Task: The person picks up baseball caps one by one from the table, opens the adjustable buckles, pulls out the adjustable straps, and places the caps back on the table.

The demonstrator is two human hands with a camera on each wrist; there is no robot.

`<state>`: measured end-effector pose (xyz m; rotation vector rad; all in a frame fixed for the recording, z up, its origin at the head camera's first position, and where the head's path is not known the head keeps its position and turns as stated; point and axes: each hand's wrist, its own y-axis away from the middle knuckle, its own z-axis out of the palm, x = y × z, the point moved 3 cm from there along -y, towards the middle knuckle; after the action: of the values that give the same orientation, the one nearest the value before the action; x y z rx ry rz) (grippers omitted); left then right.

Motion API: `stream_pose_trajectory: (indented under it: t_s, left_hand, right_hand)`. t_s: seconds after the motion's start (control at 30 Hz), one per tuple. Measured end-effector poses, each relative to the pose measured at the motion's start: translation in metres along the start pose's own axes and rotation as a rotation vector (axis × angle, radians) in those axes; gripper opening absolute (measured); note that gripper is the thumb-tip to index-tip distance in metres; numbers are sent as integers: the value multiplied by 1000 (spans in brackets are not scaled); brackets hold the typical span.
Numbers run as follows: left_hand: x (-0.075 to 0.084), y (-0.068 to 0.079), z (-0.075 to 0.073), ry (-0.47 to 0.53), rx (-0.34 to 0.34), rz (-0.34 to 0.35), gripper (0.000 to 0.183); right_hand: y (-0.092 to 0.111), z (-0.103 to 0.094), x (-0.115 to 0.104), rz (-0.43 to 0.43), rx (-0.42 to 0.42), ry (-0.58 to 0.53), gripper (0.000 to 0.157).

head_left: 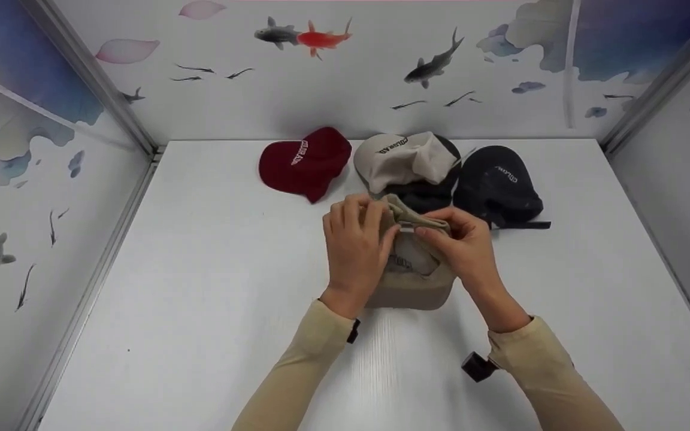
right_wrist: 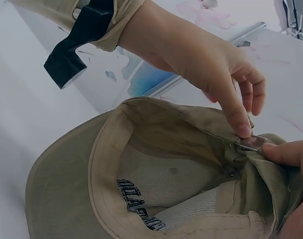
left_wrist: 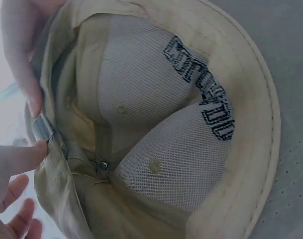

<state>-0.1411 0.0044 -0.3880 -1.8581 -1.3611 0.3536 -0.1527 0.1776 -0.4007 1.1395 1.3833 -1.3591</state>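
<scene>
**Pinching a khaki cap [head_left: 408, 294] by its metal clasp [right_wrist: 252, 143]**

Nearest the person, on this side of the grips, are two tan sleeves [head_left: 551, 374], with a small black device [head_left: 478, 367] at the right wrist. The khaki cap lies between the left grip [head_left: 352, 246] and the right grip [head_left: 468, 244], its brim on the person's side and its hollow turned up; mesh panels [left_wrist: 146, 64] and dark lettering [left_wrist: 218, 114] show inside. Both grips are closed on the rear edge of the cap, left thumb and right fingertip touching the clasp.

Just beyond the grips a beige cap [head_left: 402, 164] rests on the white counter [head_left: 219, 269], something black showing beneath it. Beyond the right grip, to its right, is a dark cap [head_left: 501, 188]; beyond the left grip, slightly to its left, a red cap [head_left: 315, 161]. Farthest from the grips stands a white wall [head_left: 333, 96] with painted fish [head_left: 324, 39].
</scene>
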Motion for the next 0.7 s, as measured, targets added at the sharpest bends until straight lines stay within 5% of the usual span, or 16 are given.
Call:
stream_pose_trajectory:
  t_s: [0.2,0.47,0.7]
  left_hand:
    - [4,-1,2,69,-3,30,15]
    - [-4,3,8,439,-152,-159,27]
    - [-15,4,19,705,-171,-282,36]
  right_hand:
    - [4,2,-3,-45,58,-4,18]
    - [10,12,-3,-74,27,64,20]
    - [12,23,3,-147,-3,115,24]
